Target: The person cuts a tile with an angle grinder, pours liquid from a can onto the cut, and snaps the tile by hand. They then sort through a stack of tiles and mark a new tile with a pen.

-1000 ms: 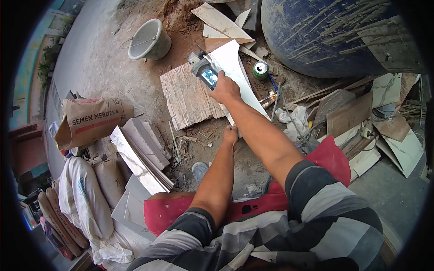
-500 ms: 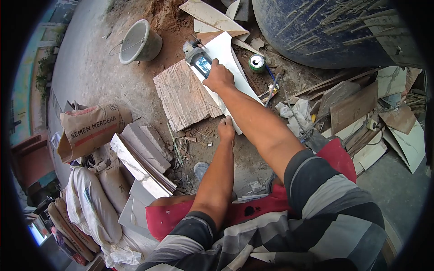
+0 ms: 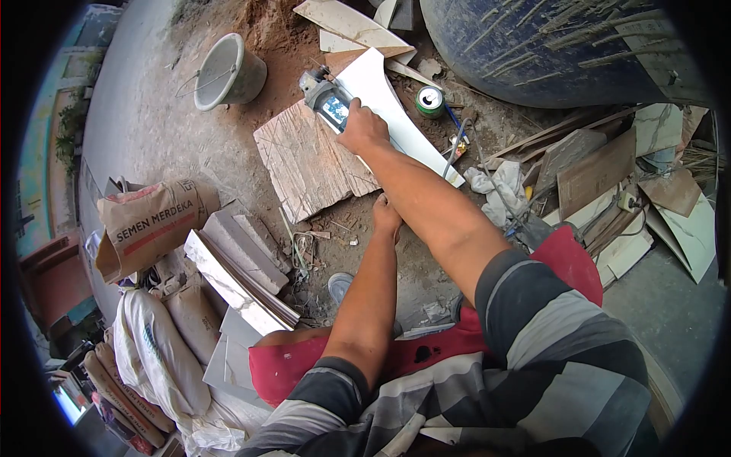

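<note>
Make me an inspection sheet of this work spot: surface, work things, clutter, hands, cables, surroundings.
Surface: dusty ground, strewn with debris.
Work things: grinder at the left edge of a white tile, which overlaps a grooved slab; disc contact unclear.
Clutter: can, white plastic, tile offcuts.
Hands: right hand grips the grinder; left hand near the slab's corner, grip unclear.
Cables: grey cord curves near the can; its ends are unclear.
Surroundings: bucket, blue drum, cement bag.
</note>
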A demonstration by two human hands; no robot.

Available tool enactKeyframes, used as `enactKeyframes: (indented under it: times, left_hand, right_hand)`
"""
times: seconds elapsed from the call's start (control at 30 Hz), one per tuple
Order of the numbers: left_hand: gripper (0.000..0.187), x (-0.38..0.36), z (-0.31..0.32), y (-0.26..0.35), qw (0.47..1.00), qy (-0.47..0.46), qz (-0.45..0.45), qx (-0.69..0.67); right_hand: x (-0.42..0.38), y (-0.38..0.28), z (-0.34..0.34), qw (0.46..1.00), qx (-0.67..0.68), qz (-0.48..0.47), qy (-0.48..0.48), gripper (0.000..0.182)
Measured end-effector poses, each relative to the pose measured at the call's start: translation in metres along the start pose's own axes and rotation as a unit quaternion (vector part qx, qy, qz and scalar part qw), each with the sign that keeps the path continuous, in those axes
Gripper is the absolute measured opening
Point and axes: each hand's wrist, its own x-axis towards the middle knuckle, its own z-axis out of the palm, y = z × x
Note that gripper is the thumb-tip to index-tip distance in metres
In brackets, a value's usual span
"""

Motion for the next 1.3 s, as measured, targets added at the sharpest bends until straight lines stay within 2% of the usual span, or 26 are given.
enactKeyframes:
  times: [0.1,0.17,0.2,0.27,0.47,0.5,0.77,1.3]
  left_hand:
    - [0.028,0.008,0.0,-0.008,1.0,0.001,0.02,0.003]
    - [0.025,0.018,-0.002,-0.017,0.996,-0.013,0.034,-0.08]
    - [0.025,0.019,0.0,-0.013,0.996,-0.014,0.034,-0.08]
    - [0.028,0.018,0.0,-0.005,0.999,0.006,0.019,-0.039]
    - [0.03,0.003,0.003,0.009,0.998,-0.017,-0.005,-0.06]
    - [0.03,0.005,0.001,0.009,0.998,-0.016,-0.005,-0.059]
    - [0.032,0.009,-0.001,0.007,0.998,-0.035,-0.016,-0.049]
    - [0.03,0.003,0.002,0.011,1.0,-0.016,-0.009,-0.007]
  right_hand:
    - [0.001,0.0,0.0,1.0,0.007,0.004,-0.004,0.062]
    - [0.002,0.0,0.0,1.0,0.007,0.004,-0.007,0.062]
    - [0.003,0.0,0.0,1.0,0.006,0.003,-0.01,0.062]
    - [0.004,0.001,-0.001,1.0,0.002,0.001,-0.011,0.062]
    - [0.007,-0.001,0.003,1.0,-0.008,0.006,-0.012,0.066]
    - [0.007,-0.002,0.003,1.0,-0.011,0.007,0.0,0.071]
    - [0.008,-0.003,0.004,1.0,-0.014,0.007,-0.004,0.072]
    - [0.01,-0.005,0.008,1.0,-0.025,0.014,0.003,0.074]
